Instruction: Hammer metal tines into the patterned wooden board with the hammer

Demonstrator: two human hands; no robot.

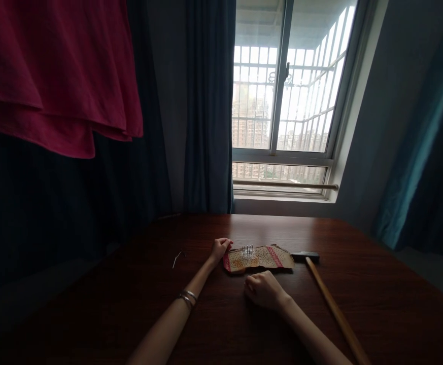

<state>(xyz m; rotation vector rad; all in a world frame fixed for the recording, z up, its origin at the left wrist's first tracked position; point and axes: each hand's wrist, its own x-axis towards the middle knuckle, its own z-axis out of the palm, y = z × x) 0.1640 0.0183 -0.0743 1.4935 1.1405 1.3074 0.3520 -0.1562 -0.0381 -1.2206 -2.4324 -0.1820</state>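
A flat, worn board with a speckled, patterned face and red bands lies on the table. Several nails stand upright in a cluster on it, left of its middle. At the board's upper left corner is my left hand, its fingers drawn together; whether they grip the edge or something small is hidden. My right hand rests on the table just in front of the board, curled into a fist, with nothing visible in it. A hammer lies to the right, its dark head by the board's right end and its wooden handle running toward me.
To the left, a few thin metal pieces like nails lie on the dark brown wooden table. Behind the table are a barred window and blue curtains. A pink cloth hangs at the upper left.
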